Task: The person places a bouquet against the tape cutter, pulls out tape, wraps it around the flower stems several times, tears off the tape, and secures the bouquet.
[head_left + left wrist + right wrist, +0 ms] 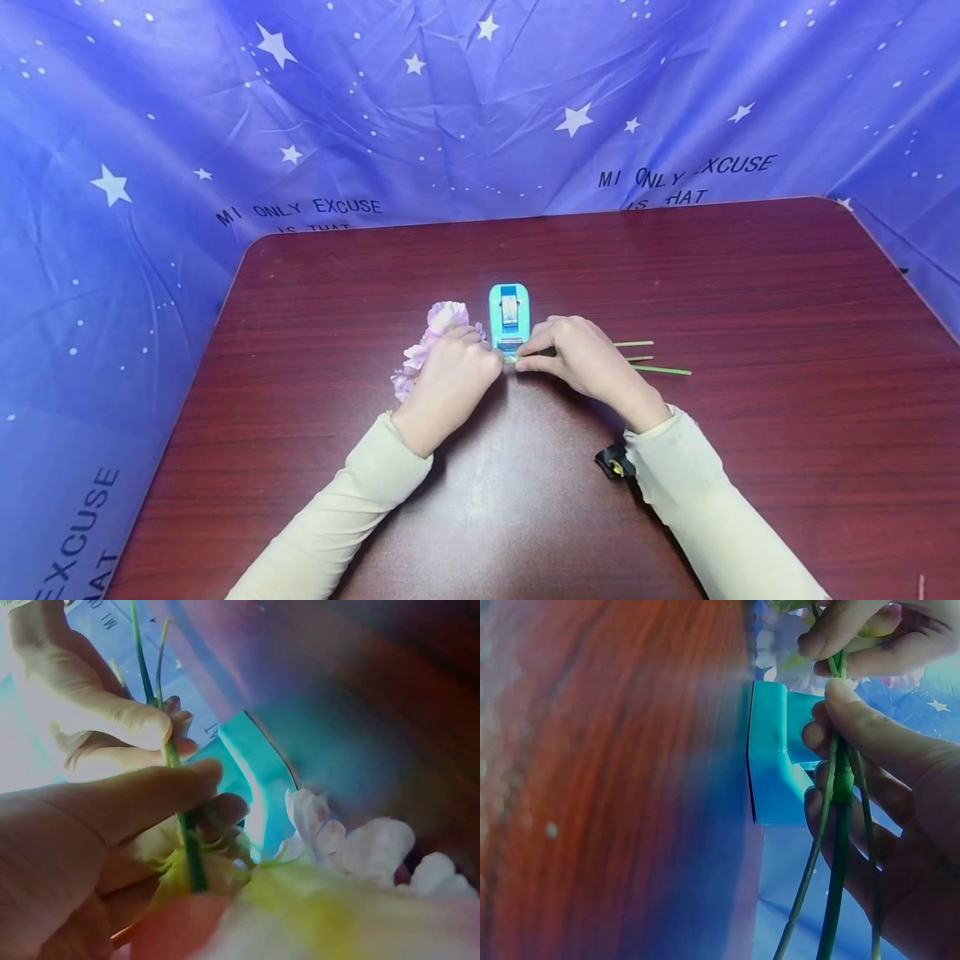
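Note:
Pinkish-white artificial flowers [447, 315] lie beneath and beyond my left hand [457, 371]. Its thumb and fingers pinch the green stems [840, 862] just below the blooms, as the left wrist view shows. Close beside it, my right hand [581, 357] pinches the same bundle between thumb and fingertips. Three stem ends spread out past the right hand, one thicker than the others. A light-blue tape dispenser [494, 317] stands on the table right at the fingertips of both hands, its roll of clear tape [510, 310] visible and its cutting end facing me.
The dark red wooden table [750, 292] has rounded far corners. A blue star-printed cloth [450, 108] hangs behind and at the sides. By the right cuff is a black strap-like item [615, 461]. A thin pinkish stick [922, 586] shows near the lower right corner.

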Demonstrator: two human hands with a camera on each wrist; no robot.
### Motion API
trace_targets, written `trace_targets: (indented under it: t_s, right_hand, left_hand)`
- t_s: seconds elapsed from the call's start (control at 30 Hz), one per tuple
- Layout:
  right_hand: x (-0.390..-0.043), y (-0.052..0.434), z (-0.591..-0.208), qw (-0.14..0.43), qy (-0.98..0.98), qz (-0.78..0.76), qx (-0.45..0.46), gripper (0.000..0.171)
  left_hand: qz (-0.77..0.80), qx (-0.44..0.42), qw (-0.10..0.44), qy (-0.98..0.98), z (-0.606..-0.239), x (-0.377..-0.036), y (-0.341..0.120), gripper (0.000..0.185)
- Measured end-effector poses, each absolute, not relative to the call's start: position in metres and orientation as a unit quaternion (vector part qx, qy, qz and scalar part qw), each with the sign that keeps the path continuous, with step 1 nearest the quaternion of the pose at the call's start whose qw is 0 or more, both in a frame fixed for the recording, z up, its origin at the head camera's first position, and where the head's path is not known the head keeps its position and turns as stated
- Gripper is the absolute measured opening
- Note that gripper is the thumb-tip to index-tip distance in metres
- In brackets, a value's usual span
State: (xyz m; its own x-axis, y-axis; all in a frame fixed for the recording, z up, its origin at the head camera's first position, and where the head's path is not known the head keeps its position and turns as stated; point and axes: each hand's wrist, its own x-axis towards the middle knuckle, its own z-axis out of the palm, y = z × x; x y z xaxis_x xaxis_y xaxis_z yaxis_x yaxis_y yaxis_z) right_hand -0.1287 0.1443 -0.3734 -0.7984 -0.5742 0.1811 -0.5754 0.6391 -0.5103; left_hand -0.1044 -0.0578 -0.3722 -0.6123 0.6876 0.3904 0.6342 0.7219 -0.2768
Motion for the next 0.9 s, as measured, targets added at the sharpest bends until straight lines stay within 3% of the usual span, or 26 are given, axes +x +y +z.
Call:
trace_targets:
  t_s: [0.43,0.9]
  right_hand:
    - [-0.129,0.1453,-0.3734,0.013,-0.914,0.257,0.314,0.007]
    - [-0.1306,0.1466,-0.3749,-0.13,-0.893,0.341,0.262,0.015]
  left_hand:
    - [0.041,-0.378,0.201,-0.902,-0.3722,-0.1077,-0.0592,0.014]
    - [0.034,-0.395,0.216,-0.892,-0.3727,-0.1106,-0.0624,0.028]
